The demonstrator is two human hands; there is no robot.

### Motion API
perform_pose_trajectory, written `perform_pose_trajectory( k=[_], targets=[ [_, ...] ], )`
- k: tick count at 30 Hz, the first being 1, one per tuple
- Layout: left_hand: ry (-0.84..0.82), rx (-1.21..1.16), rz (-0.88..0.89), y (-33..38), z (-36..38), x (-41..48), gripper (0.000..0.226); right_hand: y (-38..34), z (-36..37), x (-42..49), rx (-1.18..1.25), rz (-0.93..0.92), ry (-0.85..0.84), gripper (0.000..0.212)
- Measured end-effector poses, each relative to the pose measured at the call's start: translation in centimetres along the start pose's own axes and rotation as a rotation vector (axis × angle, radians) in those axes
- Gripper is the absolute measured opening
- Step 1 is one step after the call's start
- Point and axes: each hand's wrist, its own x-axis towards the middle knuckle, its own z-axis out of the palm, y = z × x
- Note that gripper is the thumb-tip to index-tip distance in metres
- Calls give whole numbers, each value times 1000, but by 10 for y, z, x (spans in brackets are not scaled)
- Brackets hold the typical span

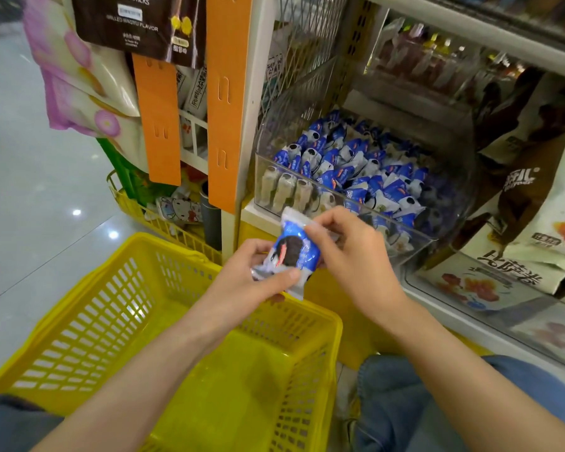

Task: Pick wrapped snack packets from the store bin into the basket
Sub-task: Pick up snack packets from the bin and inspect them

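This is a shop's snack aisle: a clear bin [271, 132] heaped with blue wrapped packets [349, 158] sits at the front edge of a shelf [253, 213], snack bags [137, 24] hang beside orange display strips [225, 93], and a yellow slotted shopping basket [79, 314] stands on the glossy tiled floor [30, 190].

I see both hands pinching a blue snack packet [292, 252] above the yellow basket [118, 324], left hand [258, 275] low, right hand [349, 252] high.
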Motion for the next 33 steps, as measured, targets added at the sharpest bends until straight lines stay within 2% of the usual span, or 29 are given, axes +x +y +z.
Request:
perform_pose_trajectory(
  k=[3, 5, 8, 10, 12, 13, 15, 17, 19, 21, 25, 29, 33],
  targets=[
    [136, -96, 39, 0, -1, 1, 23, 4, 2, 7, 251, 226, -10, 8],
    [208, -92, 68, -1, -6, 3, 18, 9, 3, 9, 223, 323, -123, 10],
    [317, -31, 94, -4, -13, 6, 12, 15, 9, 5, 125, 421, -388, 15],
    [351, 84, 122, -7, -15, 7, 10, 17, 13, 1, 29, 380, -432, 28],
    [339, 210, 163, -9, -18, 8, 10, 17, 15, -1, -105, 220, -351, 57],
    [320, 268, 191, -9, -18, 8, 11, 16, 15, -2, -126, 132, -302, 63],
    [262, 371, 257, -10, -17, 7, 16, 11, 14, -2, -82, 18, -261, 53],
    [206, 439, 304, -9, -13, 4, 23, 7, 14, -2, -21, -13, -265, 26],
    [209, 403, 300, -10, -11, 4, 22, 4, 15, -2, 17, 4, -264, 7],
    [238, 311, 267, -9, -12, 4, 21, 4, 15, -1, 56, 54, -267, 6],
    [217, 296, 258, -9, -11, 3, 21, 2, 13, 0, 132, 70, -268, 19],
    [180, 262, 252, -4, -12, 2, 25, -1, 15, -5, 37, -74, -232, 7],
    [143, 221, 204, 0, -13, 2, 29, -2, 14, -8, -25, -170, -174, 10]
  ],
)
